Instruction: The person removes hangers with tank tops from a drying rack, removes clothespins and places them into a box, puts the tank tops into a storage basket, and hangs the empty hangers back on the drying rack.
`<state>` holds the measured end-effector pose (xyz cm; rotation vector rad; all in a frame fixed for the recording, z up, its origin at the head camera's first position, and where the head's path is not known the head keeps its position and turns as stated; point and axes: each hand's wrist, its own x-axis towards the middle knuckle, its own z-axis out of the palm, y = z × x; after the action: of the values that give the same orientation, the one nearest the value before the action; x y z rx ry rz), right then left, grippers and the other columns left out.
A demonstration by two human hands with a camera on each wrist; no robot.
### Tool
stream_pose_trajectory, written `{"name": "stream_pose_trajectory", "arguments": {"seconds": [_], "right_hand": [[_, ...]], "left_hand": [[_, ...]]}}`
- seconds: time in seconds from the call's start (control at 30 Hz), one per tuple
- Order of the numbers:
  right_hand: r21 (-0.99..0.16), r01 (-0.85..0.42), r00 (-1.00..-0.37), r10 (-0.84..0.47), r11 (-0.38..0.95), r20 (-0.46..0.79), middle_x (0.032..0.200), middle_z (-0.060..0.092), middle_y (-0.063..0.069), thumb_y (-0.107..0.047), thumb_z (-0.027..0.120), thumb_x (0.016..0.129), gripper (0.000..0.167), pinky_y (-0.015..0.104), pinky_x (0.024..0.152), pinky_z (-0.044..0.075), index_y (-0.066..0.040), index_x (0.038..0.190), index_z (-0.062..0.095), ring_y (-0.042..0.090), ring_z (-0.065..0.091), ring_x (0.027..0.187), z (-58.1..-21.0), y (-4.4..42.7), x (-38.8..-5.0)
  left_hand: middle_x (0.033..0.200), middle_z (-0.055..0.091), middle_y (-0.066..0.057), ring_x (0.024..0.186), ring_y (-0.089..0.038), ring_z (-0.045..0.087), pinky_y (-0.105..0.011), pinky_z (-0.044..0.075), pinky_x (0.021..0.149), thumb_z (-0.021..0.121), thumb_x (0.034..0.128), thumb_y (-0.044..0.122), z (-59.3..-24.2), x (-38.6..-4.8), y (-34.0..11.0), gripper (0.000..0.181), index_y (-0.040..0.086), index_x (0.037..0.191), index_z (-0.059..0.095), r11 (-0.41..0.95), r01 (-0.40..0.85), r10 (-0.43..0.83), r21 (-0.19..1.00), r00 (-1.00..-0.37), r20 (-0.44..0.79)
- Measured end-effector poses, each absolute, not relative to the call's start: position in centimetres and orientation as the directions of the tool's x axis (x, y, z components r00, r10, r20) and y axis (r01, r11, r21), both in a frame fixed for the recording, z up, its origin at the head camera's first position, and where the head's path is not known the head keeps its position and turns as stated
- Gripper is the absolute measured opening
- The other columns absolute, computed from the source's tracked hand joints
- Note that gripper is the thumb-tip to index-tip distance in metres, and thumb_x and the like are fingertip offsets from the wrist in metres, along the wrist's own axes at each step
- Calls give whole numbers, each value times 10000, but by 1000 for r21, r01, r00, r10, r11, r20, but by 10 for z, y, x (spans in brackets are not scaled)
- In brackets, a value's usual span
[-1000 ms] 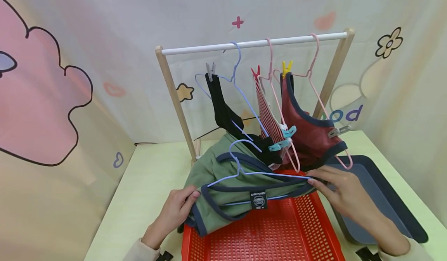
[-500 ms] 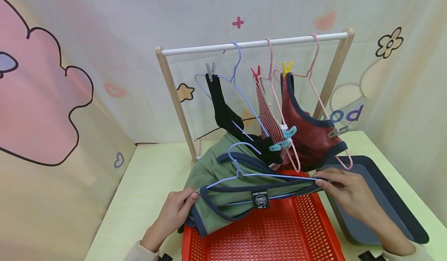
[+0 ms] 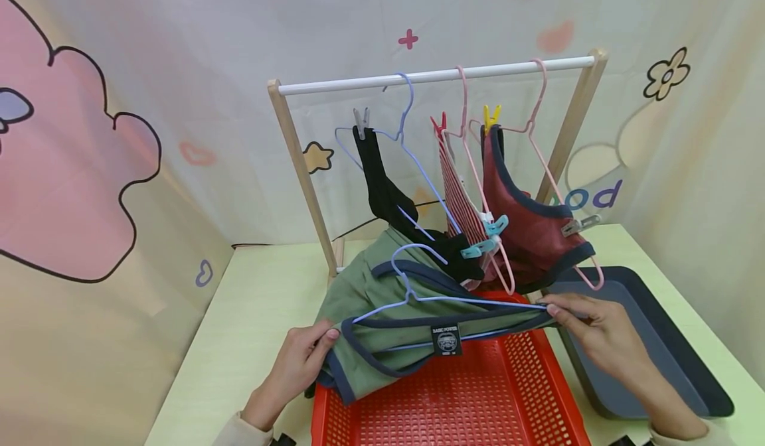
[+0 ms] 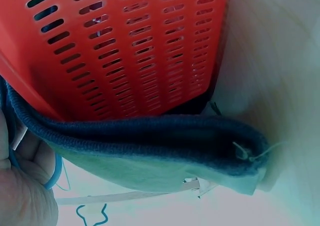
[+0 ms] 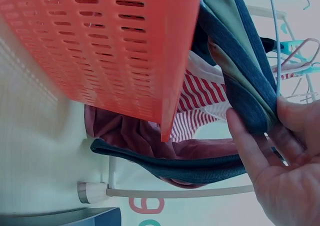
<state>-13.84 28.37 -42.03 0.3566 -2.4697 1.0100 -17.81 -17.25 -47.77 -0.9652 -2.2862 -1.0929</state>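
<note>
A green tank top (image 3: 358, 287) with navy trim and a black label lies across the back of a red plastic basket (image 3: 532, 373). Inside its neckline sits a blue hanger (image 3: 478, 300), hook pointing up. My left hand (image 3: 299, 356) pinches the left edge of the top between thumb and fingers. At the other end, my right hand (image 3: 600, 333) pinches the right strap together with the hanger's tip, keeping the fabric stretched. In the right wrist view, the thumb and fingers of the right hand (image 5: 285, 161) close on the navy-trimmed strap (image 5: 245, 103).
Behind stands a rack with a white rod (image 3: 335, 85). On hangers there, held by clothespins, are black socks (image 3: 373, 174), a red-striped garment (image 3: 457, 200) and a maroon top (image 3: 520, 227). A dark grey tray (image 3: 663, 326) lies on the right of the table (image 3: 239, 320).
My right hand has moved a little to the right, drawing the strap and hanger end outward. The hanger's hook has dipped slightly. My left hand stays almost where it was.
</note>
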Motion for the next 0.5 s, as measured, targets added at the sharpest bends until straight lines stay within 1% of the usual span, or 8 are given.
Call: {"name": "stream_pose_trajectory", "arguments": {"seconds": [0.1, 0.17, 0.27, 0.3, 0.37, 0.43, 0.5], "right_hand": [[-603, -382, -859, -28, 700, 511, 955, 653, -317, -19, 735, 842, 166, 78, 643, 412, -77, 991, 780, -179, 550, 813, -421, 282, -138], [-605, -366, -859, -6, 707, 512, 934, 642, -333, -25, 737, 842, 160, 109, 598, 382, -75, 988, 779, -145, 536, 756, -422, 281, -139], [-638, -306, -886, 35, 707, 463, 859, 674, -260, -79, 717, 878, 141, 194, 545, 342, -72, 1009, 769, -50, 503, 680, -422, 283, -139], [-655, -274, -899, 55, 704, 435, 842, 684, -232, -105, 702, 898, 143, 191, 538, 355, -72, 1023, 762, -60, 515, 674, -422, 284, -139], [-706, -216, -931, 75, 674, 357, 827, 711, -168, -151, 652, 945, 173, 130, 560, 418, -47, 1051, 739, -90, 566, 692, -422, 287, -138], [-744, -176, -954, 74, 644, 289, 843, 723, -143, -187, 602, 980, 214, 91, 625, 481, -32, 1080, 710, -98, 627, 745, -423, 291, -134], [-770, -186, -962, 46, 611, 269, 914, 743, -112, -182, 572, 997, 225, 104, 691, 526, -21, 1103, 687, -60, 686, 805, -422, 293, -132]], "left_hand": [[582, 315, 88, 531, 35, 351, -75, 257, 511, 609, 944, 61, -479, -180, -171, 228, 181, 775, 513, 439, 751, 401, 494, -656, 639], [581, 319, 86, 530, 36, 353, -72, 255, 511, 608, 944, 59, -480, -180, -170, 228, 182, 776, 515, 438, 750, 400, 495, -656, 640], [579, 326, 78, 528, 39, 351, -78, 260, 507, 604, 946, 57, -480, -181, -170, 228, 184, 777, 519, 442, 744, 396, 501, -663, 635], [581, 330, 81, 531, 41, 353, -76, 265, 510, 603, 945, 55, -480, -180, -170, 223, 187, 784, 526, 448, 737, 388, 506, -670, 633], [588, 329, 89, 540, 46, 356, -75, 272, 511, 599, 950, 68, -480, -179, -172, 217, 190, 787, 524, 457, 723, 367, 518, -683, 631], [585, 324, 94, 538, 54, 353, -79, 273, 500, 600, 952, 83, -479, -176, -174, 216, 188, 781, 520, 457, 723, 359, 518, -683, 636], [579, 323, 93, 535, 55, 354, -76, 274, 498, 603, 951, 87, -477, -175, -176, 215, 186, 780, 518, 462, 730, 355, 503, -672, 650]]}}
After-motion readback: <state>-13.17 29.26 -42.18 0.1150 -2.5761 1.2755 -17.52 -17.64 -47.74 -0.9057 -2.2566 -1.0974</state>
